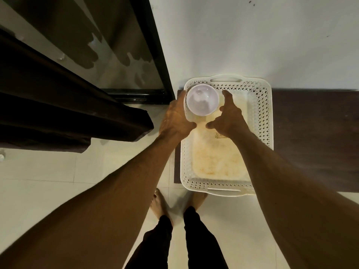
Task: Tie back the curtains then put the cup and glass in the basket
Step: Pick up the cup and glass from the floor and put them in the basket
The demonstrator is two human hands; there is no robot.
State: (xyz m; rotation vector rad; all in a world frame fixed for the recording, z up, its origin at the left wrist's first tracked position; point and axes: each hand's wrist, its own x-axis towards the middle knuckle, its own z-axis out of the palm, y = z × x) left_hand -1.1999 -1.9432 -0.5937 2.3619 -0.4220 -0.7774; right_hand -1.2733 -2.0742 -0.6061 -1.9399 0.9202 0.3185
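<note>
Status, left to right. Dark brown fabric curtain fills the left edge of the frame, bunched in heavy folds, with its lower end reaching toward frame centre. Tied or not: cannot tell. Black-framed glass door is upper left, behind it.

Just left of centre, left hand: fingers curled round the left side of the pale lilac round plastic cup, fingertips up at the far rim, thumb hooked round the near side. Full wrap grip. The cup is upright with its mouth toward the camera, over the upper-left corner of the white perforated plastic basket. Resting on the basket floor or held above it: cannot tell. A clear wall shows under the cup's lower-left rim. Separate glass or part of the cup: cannot tell.

Just right of centre, right hand: fingers spread wide, half bent, claw-like, gripping nothing. Their tips are just beside the cup's right rim with a narrow gap. Its thumb points left at the other thumb, apart. So the cup sits between both hands, against the left palm.

The basket is rectangular, with handle slots at its top and bottom ends and a yellow-stained floor. It sits on a dark brown floor strip at right of frame. Plain white wall is upper right.
</note>
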